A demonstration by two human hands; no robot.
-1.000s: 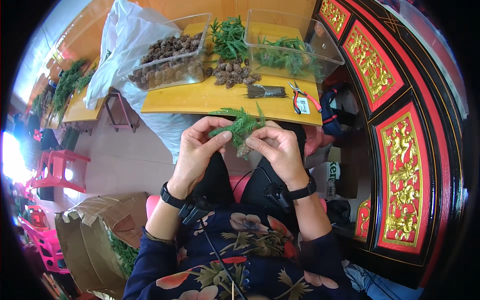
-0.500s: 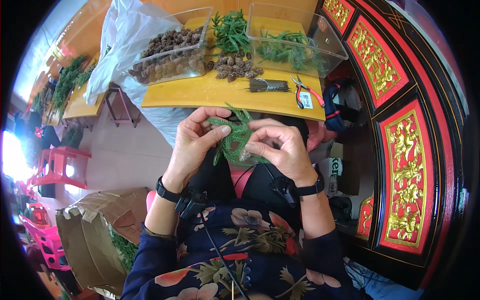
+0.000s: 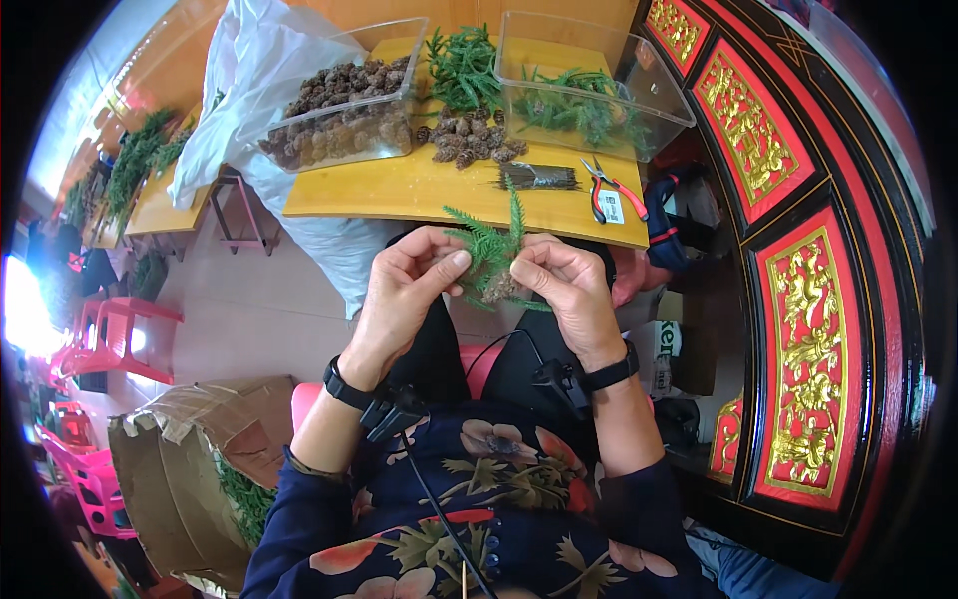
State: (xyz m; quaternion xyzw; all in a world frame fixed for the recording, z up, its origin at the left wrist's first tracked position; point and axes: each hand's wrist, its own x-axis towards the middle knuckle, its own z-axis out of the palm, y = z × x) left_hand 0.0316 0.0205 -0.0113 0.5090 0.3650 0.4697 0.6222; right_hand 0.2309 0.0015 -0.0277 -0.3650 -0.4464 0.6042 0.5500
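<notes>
Between my two hands, above my lap, is a green artificial pine sprig (image 3: 486, 245) with a brown pine cone (image 3: 498, 288) low among its needles. My left hand (image 3: 414, 280) pinches the sprig's left side between thumb and fingers. From the right, my right hand (image 3: 569, 285) pinches it close to the cone, thumb and forefinger pressed together. Just beyond the sprig is the yellow table (image 3: 369, 195). On it lie a pile of loose pine cones (image 3: 467, 138), a bundle of thin dark wires (image 3: 539, 177) and red-handled pliers (image 3: 611, 192).
Clear plastic bins hold pine cones (image 3: 344, 105) at the left and finished-looking green sprigs (image 3: 584, 108) at the right. More green sprigs (image 3: 463, 65) are heaped between them. A cardboard box (image 3: 185, 489) stands at lower left, pink stools (image 3: 120, 334) beyond, and a carved panel (image 3: 803, 349) at right.
The sprig has turned more upright, and its cone shows more fully. My right hand has closed in from a looser curl to a pinch on it; my left hand has shifted slightly down.
</notes>
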